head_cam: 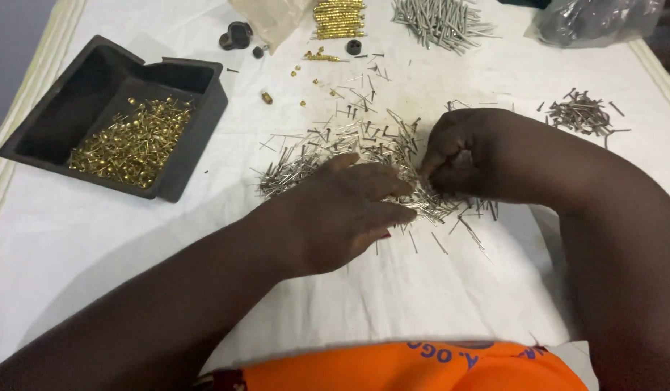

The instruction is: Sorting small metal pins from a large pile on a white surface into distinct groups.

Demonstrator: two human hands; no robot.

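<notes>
1 black tray (190, 127) at 9 o'clock, 3 heaps of silver pins (335, 156), 2 hands (349, 210), 1 plastic bag (595, 18) at 1 o'clock.

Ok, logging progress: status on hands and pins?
Left hand flat on silver pin pile. Right hand pinching, contents hidden. Black tray clear at left.

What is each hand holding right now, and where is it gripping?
The left hand lies flat on the pile of silver pins, gripping nothing. The right hand is pinched at the pile; whether it holds a pin cannot be told.
</notes>
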